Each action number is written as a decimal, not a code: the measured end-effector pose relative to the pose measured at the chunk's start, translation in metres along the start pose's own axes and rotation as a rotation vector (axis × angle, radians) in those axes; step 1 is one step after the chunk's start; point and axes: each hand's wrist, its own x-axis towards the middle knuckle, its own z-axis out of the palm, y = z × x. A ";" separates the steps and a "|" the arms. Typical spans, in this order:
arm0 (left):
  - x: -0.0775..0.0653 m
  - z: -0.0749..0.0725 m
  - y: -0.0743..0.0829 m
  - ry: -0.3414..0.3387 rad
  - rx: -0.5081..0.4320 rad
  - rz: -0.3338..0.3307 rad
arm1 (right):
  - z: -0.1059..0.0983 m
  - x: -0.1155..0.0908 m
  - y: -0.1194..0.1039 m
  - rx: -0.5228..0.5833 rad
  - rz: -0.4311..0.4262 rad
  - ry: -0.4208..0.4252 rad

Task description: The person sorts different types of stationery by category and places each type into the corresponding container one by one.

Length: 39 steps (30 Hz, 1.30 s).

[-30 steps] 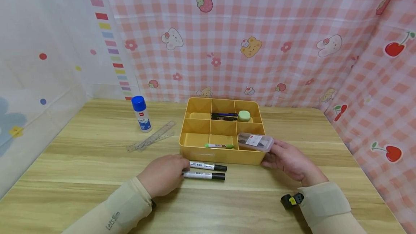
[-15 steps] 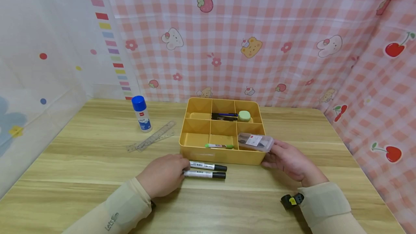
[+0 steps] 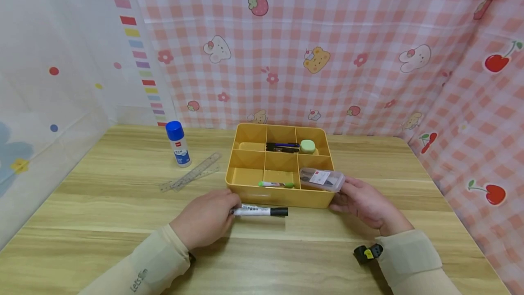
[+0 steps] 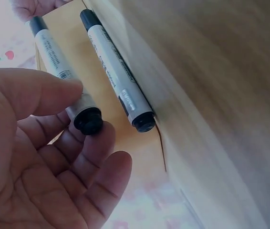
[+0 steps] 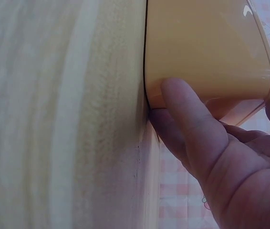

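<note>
My left hand (image 3: 206,217) pinches the end of a black-and-white marker (image 3: 254,212) between thumb and fingers, raised off the table. In the left wrist view a second marker (image 4: 118,71) lies on the table along the front of a yellow organizer box (image 3: 282,198); in the head view the raised one mostly covers it. At the box's front right corner, my right hand (image 3: 366,204) grips the walls, one digit on the front face and others along the side and rim. A clear plastic case (image 3: 321,179) with a white label sits tilted in the front right compartment beside it.
Inside the box are a green marker (image 3: 276,185), dark pens (image 3: 282,147) and a pale green block (image 3: 308,146). A blue-capped glue bottle (image 3: 178,144) stands at the left, near clear rulers (image 3: 190,174). Patterned cloth (image 3: 266,58) closes off the back and sides.
My left hand has lifted the nearer marker, bringing it up and over the other one in the head view. My right hand has stayed at the box corner.
</note>
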 end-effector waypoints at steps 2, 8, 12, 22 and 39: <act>0.000 -0.001 0.000 0.013 -0.006 0.006 | 0.000 0.000 0.000 -0.002 -0.001 0.002; -0.002 -0.003 0.001 0.054 -0.006 0.031 | 0.001 0.000 0.000 -0.006 -0.003 0.004; -0.002 -0.005 0.003 0.063 -0.027 0.021 | 0.001 0.000 0.001 -0.002 -0.002 0.003; -0.002 -0.008 0.005 0.103 -0.063 -0.002 | 0.001 0.000 0.001 0.000 -0.001 0.005; -0.001 -0.008 0.005 0.168 -0.099 -0.051 | 0.000 0.000 0.001 0.008 0.000 -0.001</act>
